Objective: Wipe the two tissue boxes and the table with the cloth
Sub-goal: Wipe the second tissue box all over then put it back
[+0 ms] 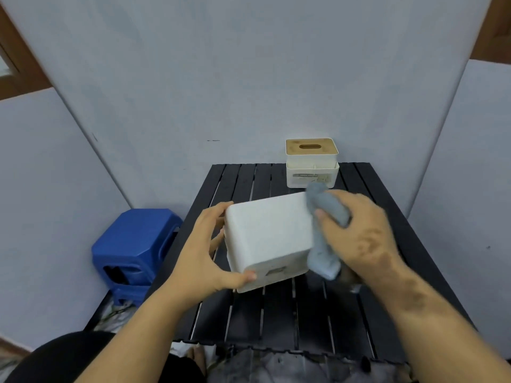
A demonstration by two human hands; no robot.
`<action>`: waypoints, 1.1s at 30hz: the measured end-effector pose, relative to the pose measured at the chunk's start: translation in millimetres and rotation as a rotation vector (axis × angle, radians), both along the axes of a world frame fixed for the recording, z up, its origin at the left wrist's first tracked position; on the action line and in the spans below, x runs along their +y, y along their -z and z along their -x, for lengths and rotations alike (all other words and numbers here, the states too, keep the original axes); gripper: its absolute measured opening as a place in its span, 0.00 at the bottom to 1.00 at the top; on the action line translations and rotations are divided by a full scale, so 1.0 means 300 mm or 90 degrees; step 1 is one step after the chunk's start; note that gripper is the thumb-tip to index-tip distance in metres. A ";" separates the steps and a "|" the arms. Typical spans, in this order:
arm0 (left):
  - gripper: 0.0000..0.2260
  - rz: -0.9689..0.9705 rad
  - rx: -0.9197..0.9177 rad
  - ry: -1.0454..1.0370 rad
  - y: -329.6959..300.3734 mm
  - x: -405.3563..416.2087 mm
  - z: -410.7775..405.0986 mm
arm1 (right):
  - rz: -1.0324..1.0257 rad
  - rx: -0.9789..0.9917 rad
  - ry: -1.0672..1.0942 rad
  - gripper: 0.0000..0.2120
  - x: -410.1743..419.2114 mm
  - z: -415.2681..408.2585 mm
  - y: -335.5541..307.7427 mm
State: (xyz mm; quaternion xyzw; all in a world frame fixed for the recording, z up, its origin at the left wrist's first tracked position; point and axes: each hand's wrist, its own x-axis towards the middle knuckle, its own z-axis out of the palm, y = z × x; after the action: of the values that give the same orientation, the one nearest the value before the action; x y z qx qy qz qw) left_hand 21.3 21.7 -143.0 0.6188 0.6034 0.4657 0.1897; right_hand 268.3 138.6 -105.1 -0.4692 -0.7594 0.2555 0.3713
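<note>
White plastic, tipped up off the slats: that's the near tissue box [269, 239], and your left hand [203, 254] grips its left end, thumb curled under the near corner, fingers wrapped behind. Your right hand [359, 233] is clenched round the blue-grey cloth [325, 233], pressing it against the box's right side.

Watch that push. I'd say a hard sideways stroke could twist the box out of your left grip, since only one end is held. The loose tail of cloth hanging below your fist could also snag between the slats of the black table [276, 313].

The second tissue box [312, 164], with its wooden lid, sits at the far edge, just beyond your right knuckles; a long forward wipe might nudge it off the back. Room is freer toward you, over the near slats. The blue stool [135, 244] stands left, off the table.
</note>
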 end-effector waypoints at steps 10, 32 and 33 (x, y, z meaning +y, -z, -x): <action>0.49 0.199 0.028 0.062 -0.054 0.108 0.114 | 0.179 0.174 -0.093 0.10 0.091 -0.063 0.142; 0.47 0.210 0.401 0.099 -0.359 0.245 -0.169 | 0.162 0.352 -0.168 0.11 0.041 -0.026 0.021; 0.47 0.192 0.331 0.094 -0.347 0.214 -0.158 | 0.126 0.347 -0.169 0.12 0.014 0.001 0.012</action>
State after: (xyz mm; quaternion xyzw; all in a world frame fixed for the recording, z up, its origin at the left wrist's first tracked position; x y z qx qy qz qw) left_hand 68.8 85.8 -38.9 0.7243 0.6475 0.1819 0.1522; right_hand 268.0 142.8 -108.8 -0.3139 -0.6579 0.4906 0.4773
